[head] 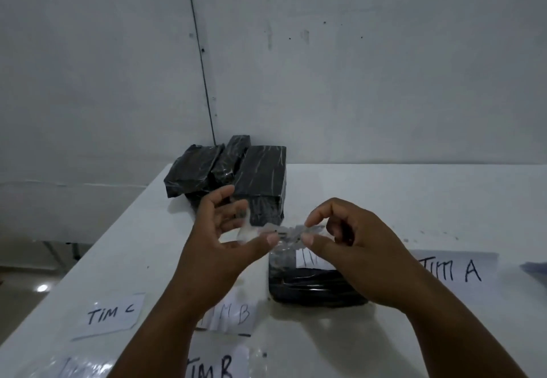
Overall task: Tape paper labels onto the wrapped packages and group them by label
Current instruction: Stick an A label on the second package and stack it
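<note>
1 package [310, 283] at frame centre seems to carry a label; both left hand [228, 238] and right hand [349, 241] pinch a clear tape strip [288, 231] above it. 3 packages [231, 173] behind remain unlabelled on the bench [384, 200].

White tabletop [384, 194], glossy, its far edge against a pale grey-white wall [384, 66]. Wall scuffed, with small dark specks and faint smudges. Thin dark cable [201, 57] runs down the wall from the top edge to the tabletop's back corner. Left of the tabletop, a lower ledge or second surface [59, 188], with thin dark legs [62, 250] under it, blurred. Light tiled floor [26, 283] at lower left, with one bright lamp reflection [42, 288]. Overall lighting dim, cool, even.
</note>
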A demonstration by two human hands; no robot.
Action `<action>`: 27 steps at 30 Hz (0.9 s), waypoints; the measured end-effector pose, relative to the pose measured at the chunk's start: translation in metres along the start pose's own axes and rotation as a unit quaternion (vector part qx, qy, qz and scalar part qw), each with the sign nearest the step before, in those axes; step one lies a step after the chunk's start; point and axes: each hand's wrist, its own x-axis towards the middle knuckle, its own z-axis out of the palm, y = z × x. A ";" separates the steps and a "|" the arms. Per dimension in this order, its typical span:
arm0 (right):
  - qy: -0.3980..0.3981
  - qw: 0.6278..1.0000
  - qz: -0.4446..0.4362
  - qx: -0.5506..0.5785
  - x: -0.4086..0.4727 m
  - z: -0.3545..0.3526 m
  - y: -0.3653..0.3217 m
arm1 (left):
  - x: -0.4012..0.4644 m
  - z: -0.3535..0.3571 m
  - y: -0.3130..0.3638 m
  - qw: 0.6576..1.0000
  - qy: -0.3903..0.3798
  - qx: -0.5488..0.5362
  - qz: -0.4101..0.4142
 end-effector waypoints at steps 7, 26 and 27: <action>0.030 0.997 0.013 -0.070 0.017 0.012 -0.022 | 0.013 0.004 0.010 0.992 0.062 -0.101 0.043; 0.024 0.892 0.126 0.433 0.047 0.030 -0.014 | 0.034 -0.016 -0.007 0.971 0.077 -0.223 0.027; 0.026 0.892 0.130 0.433 0.048 0.030 -0.013 | 0.035 -0.016 -0.007 0.972 0.081 -0.219 0.025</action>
